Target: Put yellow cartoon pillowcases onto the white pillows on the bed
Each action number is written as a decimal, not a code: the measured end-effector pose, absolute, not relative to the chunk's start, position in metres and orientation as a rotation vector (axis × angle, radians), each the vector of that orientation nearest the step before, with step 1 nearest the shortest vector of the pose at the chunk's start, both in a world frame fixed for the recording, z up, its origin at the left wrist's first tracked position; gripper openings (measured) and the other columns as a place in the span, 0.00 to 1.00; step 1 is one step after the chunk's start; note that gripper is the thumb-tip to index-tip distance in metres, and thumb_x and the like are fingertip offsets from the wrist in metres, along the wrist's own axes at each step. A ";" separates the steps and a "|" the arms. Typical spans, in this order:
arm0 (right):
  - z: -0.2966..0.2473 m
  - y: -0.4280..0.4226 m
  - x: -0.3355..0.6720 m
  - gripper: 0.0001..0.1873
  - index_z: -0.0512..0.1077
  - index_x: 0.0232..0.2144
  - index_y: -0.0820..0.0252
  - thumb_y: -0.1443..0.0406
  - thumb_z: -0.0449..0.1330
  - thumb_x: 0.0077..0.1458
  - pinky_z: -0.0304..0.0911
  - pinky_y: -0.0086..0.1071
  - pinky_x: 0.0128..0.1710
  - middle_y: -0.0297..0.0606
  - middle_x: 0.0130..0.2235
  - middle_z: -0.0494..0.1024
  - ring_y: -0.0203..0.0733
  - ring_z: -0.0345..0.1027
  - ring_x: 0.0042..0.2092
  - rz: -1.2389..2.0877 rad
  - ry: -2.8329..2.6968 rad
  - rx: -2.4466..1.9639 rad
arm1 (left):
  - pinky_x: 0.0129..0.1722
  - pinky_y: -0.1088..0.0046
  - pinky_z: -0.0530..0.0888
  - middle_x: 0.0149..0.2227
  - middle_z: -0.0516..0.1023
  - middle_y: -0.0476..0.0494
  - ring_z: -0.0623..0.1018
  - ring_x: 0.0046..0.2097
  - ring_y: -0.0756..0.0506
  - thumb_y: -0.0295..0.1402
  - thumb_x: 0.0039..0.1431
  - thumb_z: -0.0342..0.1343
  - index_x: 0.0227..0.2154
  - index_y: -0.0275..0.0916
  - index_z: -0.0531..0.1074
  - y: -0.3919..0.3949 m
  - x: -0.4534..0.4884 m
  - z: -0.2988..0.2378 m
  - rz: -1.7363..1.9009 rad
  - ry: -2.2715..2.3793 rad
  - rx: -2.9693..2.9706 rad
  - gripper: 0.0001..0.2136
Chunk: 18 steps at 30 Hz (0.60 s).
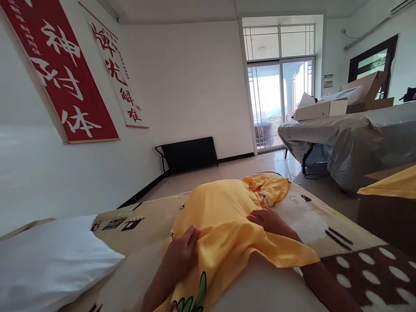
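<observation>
A yellow fabric cover [221, 201] with green leaf shapes printed near its lower end lies rumpled over the patterned bed sheet [308, 216]. Its near part is lifted in folds between my hands, and its far right end is bunched up. My left hand [185, 245] pinches the cover at its left side, thumb on top. On the right, the fingers of my right hand [266, 220] are closed on the cloth, and a yellow flap hangs across that forearm. A white pillow [55, 260] rests at the left, apart from my hands.
A plastic-covered table [357, 134] with open cardboard boxes [328, 109] stands at the right. More yellow cloth [393, 184] lies on a brown box [386, 221] beside the bed. A black folded panel [190, 154] leans on the far wall, left of glass doors [266, 99].
</observation>
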State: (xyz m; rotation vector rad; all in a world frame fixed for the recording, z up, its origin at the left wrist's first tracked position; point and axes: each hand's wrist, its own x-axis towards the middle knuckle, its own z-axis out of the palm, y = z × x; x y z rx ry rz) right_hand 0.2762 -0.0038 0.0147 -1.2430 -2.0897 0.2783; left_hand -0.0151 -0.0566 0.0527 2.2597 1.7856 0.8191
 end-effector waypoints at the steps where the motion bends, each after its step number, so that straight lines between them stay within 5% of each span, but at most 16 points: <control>1: 0.020 -0.009 0.279 0.20 0.71 0.22 0.59 0.56 0.49 0.60 0.47 0.29 0.27 0.34 0.24 0.72 0.33 0.59 0.26 0.291 -2.107 -1.222 | 0.29 0.71 0.61 0.22 0.70 0.48 0.69 0.26 0.47 0.43 0.62 0.36 0.23 0.43 0.57 -0.061 -0.018 0.055 0.737 1.731 2.293 0.15; 5: 0.027 -0.017 0.289 0.18 0.69 0.21 0.61 0.57 0.52 0.57 0.45 0.27 0.24 0.30 0.22 0.67 0.31 0.55 0.25 0.539 -2.151 -1.189 | 0.33 0.70 0.66 0.26 0.73 0.45 0.72 0.30 0.45 0.41 0.62 0.37 0.22 0.42 0.60 -0.067 -0.027 0.061 0.515 1.626 2.378 0.16; 8: 0.023 -0.011 0.299 0.18 0.66 0.19 0.61 0.56 0.56 0.53 0.45 0.26 0.23 0.27 0.21 0.60 0.30 0.51 0.25 0.731 -2.190 -1.137 | 0.45 0.67 0.70 0.43 0.76 0.37 0.74 0.44 0.42 0.42 0.62 0.39 0.24 0.40 0.67 -0.063 -0.036 0.058 0.574 1.533 2.464 0.18; 11: 0.019 -0.005 0.311 0.20 0.66 0.18 0.62 0.54 0.57 0.52 0.44 0.26 0.23 0.27 0.20 0.56 0.29 0.46 0.25 0.827 -2.260 -1.059 | 0.57 0.63 0.64 0.59 0.67 0.38 0.67 0.58 0.41 0.42 0.62 0.42 0.41 0.41 0.74 -0.058 -0.049 0.051 0.593 1.463 2.417 0.17; 14: 0.019 -0.002 0.323 0.20 0.70 0.22 0.63 0.51 0.57 0.52 0.44 0.26 0.23 0.27 0.21 0.58 0.30 0.47 0.25 0.938 -2.325 -1.016 | 0.55 0.64 0.67 0.54 0.73 0.37 0.71 0.55 0.40 0.42 0.61 0.43 0.51 0.40 0.70 -0.062 -0.057 0.048 0.585 1.514 2.353 0.21; 18: 0.016 -0.001 0.335 0.23 0.70 0.21 0.64 0.48 0.60 0.47 0.44 0.26 0.23 0.27 0.20 0.57 0.29 0.47 0.25 1.076 -2.327 -0.990 | 0.36 0.72 0.71 0.31 0.77 0.42 0.75 0.35 0.44 0.48 0.59 0.42 0.29 0.41 0.72 -0.072 -0.058 0.059 0.528 1.595 2.258 0.19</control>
